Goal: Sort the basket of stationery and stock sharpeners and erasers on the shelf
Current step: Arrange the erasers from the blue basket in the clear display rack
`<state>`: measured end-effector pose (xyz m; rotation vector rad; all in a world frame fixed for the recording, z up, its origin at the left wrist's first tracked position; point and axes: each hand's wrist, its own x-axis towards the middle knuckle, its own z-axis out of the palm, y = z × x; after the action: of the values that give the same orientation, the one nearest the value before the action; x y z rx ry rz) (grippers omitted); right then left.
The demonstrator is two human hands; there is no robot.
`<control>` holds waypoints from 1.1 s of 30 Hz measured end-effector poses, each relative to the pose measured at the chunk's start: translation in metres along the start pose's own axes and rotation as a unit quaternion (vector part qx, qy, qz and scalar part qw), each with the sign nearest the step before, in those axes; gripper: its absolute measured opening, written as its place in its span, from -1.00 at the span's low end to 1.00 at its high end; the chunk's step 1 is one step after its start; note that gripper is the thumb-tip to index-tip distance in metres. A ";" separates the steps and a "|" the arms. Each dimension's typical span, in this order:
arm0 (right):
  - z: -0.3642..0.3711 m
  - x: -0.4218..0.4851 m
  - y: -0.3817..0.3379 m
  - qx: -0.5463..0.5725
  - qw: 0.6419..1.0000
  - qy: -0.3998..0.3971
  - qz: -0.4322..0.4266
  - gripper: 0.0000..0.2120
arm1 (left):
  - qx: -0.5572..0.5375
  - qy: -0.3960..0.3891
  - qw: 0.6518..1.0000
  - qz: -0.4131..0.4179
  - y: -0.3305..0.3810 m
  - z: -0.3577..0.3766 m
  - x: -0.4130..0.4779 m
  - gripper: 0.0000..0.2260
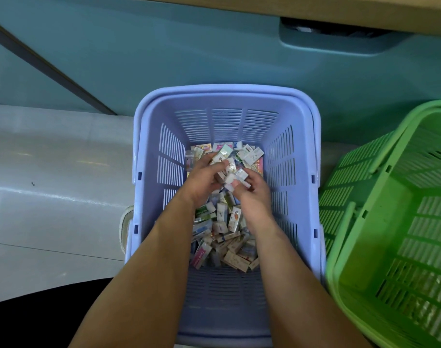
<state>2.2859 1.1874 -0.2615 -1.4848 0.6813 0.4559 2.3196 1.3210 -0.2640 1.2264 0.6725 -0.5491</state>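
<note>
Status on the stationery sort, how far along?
Early. Done: nothing evident; the green basket looks bare and no shelf stock shows. In hand: left hand and right hand grip a cluster of small packets inside the purple basket. Left: the pile of boxes under them.

Tiled floor (51, 172) bears lilac basket (227, 121) beside green basket (390, 204).
</note>
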 end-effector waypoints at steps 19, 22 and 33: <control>0.005 -0.003 -0.007 -0.062 0.997 -0.027 -0.043 -0.76 | 0.071 0.092 0.993 0.032 -0.010 0.009 -0.010 -0.67; 0.005 -0.003 -0.007 -0.034 0.999 -0.010 -0.039 -0.77 | 0.055 0.086 0.993 0.058 -0.010 0.011 -0.012 -0.73; 0.002 -0.002 -0.010 0.017 0.997 0.067 -0.037 -0.85 | 0.079 0.049 0.995 0.041 -0.011 0.014 -0.013 -0.61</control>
<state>2.2915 1.1891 -0.2526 -1.5136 0.7339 0.2882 2.3055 1.3054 -0.2589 1.4294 0.6668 -0.4825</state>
